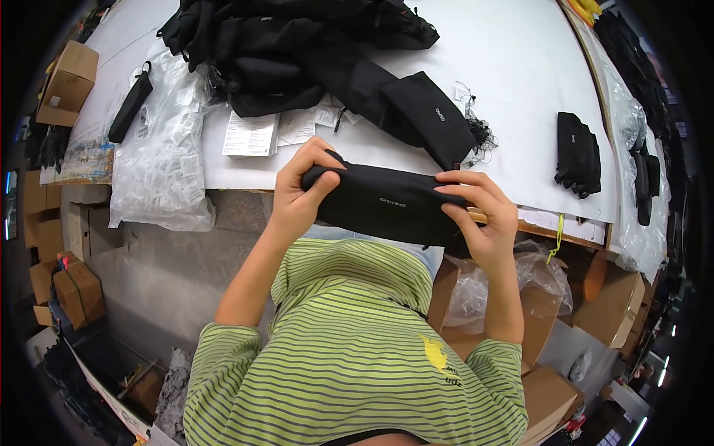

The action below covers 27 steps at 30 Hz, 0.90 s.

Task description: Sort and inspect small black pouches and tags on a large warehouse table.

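Observation:
A black fabric pouch (379,212) with small light lettering is stretched level between my two hands, in front of the table's near edge. My left hand (306,186) pinches its left end, thumb in front and fingers behind. At the other end my right hand (480,208) grips the upper right corner between thumb and fingers. Just beyond, another black pouch (431,115) lies at the front of a large heap of black pouches (275,52). To the left of that pouch sits a stack of white printed leaflets (251,135).
Left on the white table (513,67) lies a clear plastic bag of small white packets (167,149), with a narrow black pouch (132,104) on it. A tangle of black strings (482,137) and stacked black pouches (577,154) are at right. Cardboard boxes (606,308) stand below.

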Tool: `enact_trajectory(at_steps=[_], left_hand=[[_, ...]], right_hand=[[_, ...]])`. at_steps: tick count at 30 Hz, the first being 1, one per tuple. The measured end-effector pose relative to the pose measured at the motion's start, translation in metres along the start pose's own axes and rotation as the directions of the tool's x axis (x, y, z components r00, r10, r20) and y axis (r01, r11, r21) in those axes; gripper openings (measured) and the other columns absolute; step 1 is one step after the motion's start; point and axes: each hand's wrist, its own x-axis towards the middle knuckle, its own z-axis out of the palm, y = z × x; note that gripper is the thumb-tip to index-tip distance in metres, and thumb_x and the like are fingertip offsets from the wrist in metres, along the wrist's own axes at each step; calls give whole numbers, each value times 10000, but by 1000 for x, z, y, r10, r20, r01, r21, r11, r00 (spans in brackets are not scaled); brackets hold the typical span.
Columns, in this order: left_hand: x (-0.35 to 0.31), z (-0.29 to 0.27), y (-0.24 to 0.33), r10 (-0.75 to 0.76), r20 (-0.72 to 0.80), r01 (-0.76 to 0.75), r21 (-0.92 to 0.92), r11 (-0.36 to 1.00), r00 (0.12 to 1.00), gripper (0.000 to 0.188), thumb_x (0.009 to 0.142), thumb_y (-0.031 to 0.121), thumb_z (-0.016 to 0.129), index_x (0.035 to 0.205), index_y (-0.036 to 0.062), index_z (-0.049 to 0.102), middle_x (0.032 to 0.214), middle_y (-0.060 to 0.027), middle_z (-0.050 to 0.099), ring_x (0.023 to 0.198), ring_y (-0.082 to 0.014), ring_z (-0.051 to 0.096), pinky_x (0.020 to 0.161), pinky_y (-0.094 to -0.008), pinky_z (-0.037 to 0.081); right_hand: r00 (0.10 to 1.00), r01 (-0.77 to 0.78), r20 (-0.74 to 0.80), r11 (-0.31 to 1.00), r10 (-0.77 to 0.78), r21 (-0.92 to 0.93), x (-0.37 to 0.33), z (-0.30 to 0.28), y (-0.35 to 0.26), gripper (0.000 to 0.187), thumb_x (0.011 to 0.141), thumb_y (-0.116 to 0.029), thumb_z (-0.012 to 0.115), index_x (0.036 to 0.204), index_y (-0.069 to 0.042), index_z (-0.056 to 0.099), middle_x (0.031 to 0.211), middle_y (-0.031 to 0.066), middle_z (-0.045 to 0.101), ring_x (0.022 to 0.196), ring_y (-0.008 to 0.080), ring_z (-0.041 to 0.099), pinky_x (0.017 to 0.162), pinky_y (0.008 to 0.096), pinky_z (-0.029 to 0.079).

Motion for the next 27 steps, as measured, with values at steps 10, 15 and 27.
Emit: enact_trajectory(at_steps=[10, 15, 27], left_hand=[[18, 10, 24, 30, 168, -119, 553, 825, 985, 158, 803, 174, 676, 906, 54, 666, 811, -46, 658, 791, -171, 610, 759, -285, 447], [21, -23, -2, -194, -145, 214, 130, 968, 970, 280, 957, 209, 458, 1034, -2, 626, 984, -95, 645, 881, -158, 598, 813, -272, 434], [-22, -42, -29, -426, 8, 413, 228, 882, 905, 390, 963, 265, 469, 1272, 27, 458, 1282, -108, 499, 949, -175, 594, 863, -292, 430]], right_hand=[[990, 76, -113, 993, -87, -94, 6, 17, 1, 251, 688, 43, 701, 924, -36, 666, 968, 74, 632, 838, 203, 615, 733, 283, 492], [971, 80, -217, 991, -102, -108, 4, 13, 1, 289, 680, 51, 703, 953, -32, 656, 986, 97, 621, 855, 218, 612, 757, 292, 489], [460, -261, -880, 965, 120, -5, -38, -154, 146, 242, 875, -150, 642, 1080, -32, 588, 1009, 17, 577, 861, 72, 513, 727, 205, 423]])
